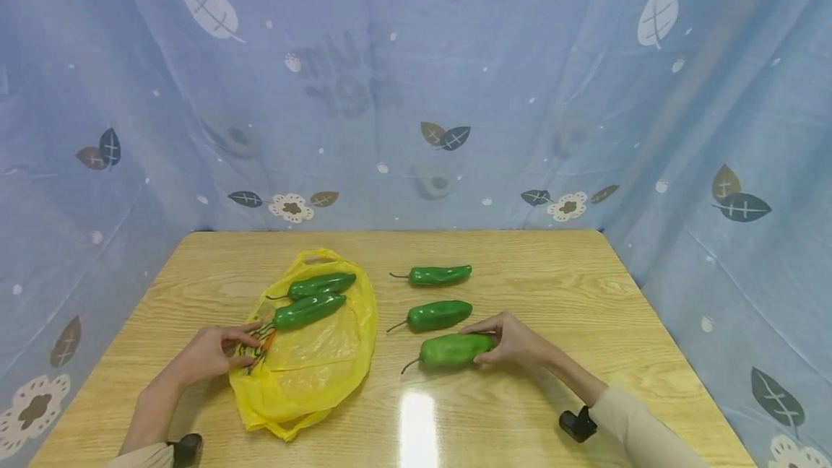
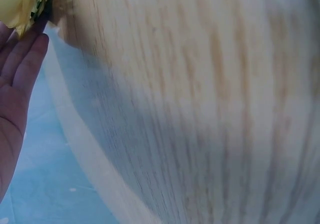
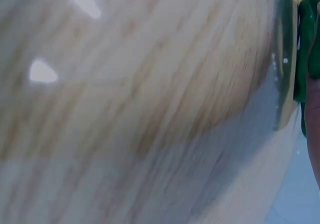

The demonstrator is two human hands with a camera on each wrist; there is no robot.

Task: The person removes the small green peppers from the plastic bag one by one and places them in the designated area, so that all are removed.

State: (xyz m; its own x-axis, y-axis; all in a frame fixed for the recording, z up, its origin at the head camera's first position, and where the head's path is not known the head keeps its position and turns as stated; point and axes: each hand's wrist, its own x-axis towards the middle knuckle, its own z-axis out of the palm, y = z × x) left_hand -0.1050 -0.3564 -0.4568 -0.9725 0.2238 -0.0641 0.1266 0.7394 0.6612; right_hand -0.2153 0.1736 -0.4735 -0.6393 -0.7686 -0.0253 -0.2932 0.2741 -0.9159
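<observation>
Tabletop (image 1: pixel 552 280): peppers (image 1: pixel 308 311) in yellow bag (image 1: pixel 318 381)

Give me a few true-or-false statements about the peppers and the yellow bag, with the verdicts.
1. The right grip holds a green pepper. True.
2. Two peppers lie on the yellow bag. True.
3. In the head view, the bag is right of the held pepper. False: it is left of it.
4. Off the bag, every pepper's stem points right in the head view. False: all three point left.
</observation>
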